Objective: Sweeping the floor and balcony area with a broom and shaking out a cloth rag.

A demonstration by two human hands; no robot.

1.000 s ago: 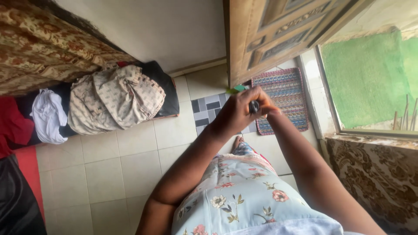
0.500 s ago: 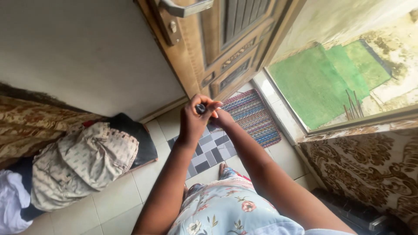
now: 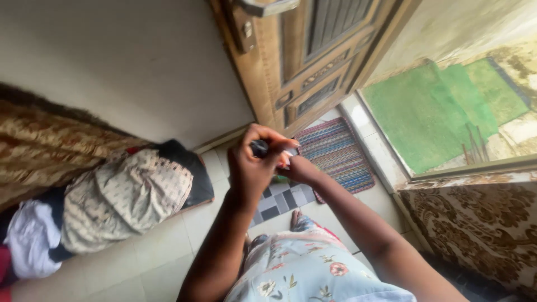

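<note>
We stand by the wooden door [image 3: 313, 61], above a tiled floor [image 3: 140, 257] and striped mat [image 3: 335, 151]. Our left hand [image 3: 251, 168] pinches a small dark object [image 3: 259, 148] raised before us; our right hand [image 3: 299, 168] touches it, grip unclear.

I stood in a home's entryway: tiled floor [image 3: 140, 263], woven doormat [image 3: 338, 156], carved wooden door [image 3: 313, 61], patterned sofa [image 3: 481, 229], and heaped laundry [image 3: 123, 196] beside me.

tiled floor [image 3: 145, 263], striped mat [image 3: 335, 154], clothes pile [image 3: 123, 196]
</note>
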